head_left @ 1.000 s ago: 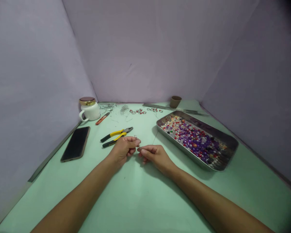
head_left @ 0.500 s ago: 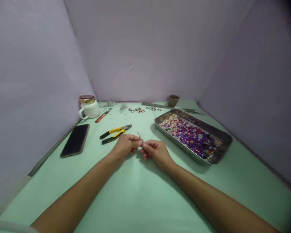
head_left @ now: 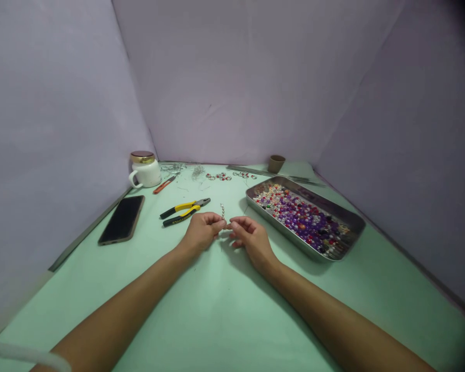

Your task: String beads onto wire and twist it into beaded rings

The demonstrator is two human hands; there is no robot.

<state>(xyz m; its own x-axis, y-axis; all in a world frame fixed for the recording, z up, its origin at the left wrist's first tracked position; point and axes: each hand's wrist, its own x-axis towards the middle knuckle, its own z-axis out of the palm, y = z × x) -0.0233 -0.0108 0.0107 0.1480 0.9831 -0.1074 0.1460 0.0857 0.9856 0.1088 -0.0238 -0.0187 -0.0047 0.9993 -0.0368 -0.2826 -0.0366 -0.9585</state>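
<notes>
My left hand (head_left: 202, 231) and my right hand (head_left: 249, 239) meet over the middle of the green table (head_left: 217, 310), fingertips almost touching. The left hand pinches a thin wire strung with small beads (head_left: 222, 210) that sticks up above its fingers. The right hand's fingers are curled and pinch the wire's lower end beside the left fingertips. Yellow-handled pliers (head_left: 182, 211) lie just behind the left hand.
A metal tray (head_left: 352, 219) of purple, red and white beads lies at the right. A black phone (head_left: 122, 218) lies at the left, with a white lidded mug (head_left: 144, 170) and orange snips (head_left: 163, 184) behind it. Finished bead pieces (head_left: 219, 176), loose wire and a small brown cup (head_left: 275, 163) sit at the back.
The beaded wire has been raised and now stands upright above the left fingers. Both hands stay close together; the view has shifted slightly.
</notes>
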